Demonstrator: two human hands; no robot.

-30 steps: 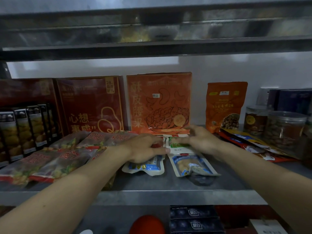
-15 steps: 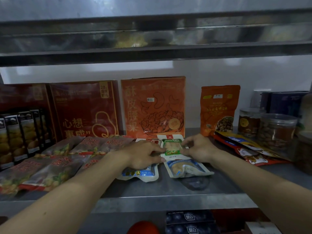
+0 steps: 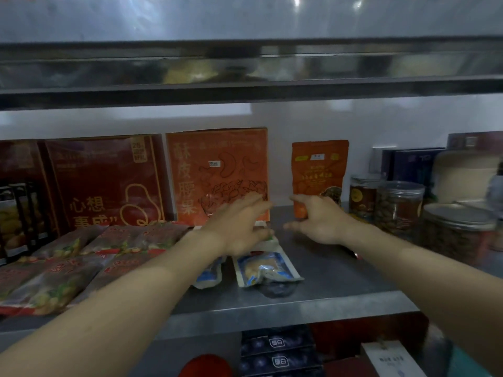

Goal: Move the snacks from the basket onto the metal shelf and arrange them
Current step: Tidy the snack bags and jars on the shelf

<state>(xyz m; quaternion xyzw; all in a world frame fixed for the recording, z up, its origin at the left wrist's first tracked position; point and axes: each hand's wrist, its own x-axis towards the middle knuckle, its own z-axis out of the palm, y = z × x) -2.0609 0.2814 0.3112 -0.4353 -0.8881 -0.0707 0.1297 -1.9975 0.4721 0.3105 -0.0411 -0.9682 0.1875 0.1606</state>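
shelf: metal shelf [image 3: 334, 273] sits under both my hands, nothing lifted off it.
hands: left hand [image 3: 236, 229] and right hand [image 3: 319, 224] hover a little apart, fingers spread, holding nothing.
pouch: blue-white pouch [image 3: 268, 269] lies flat just my side of the left hand, long axis pointing away from me, so I'd say left is nearer.
basket: not visible.

Both hands [image 3: 236, 229] [image 3: 318, 221] off green pkt [image 3: 269, 242], now apart (fingers spread)
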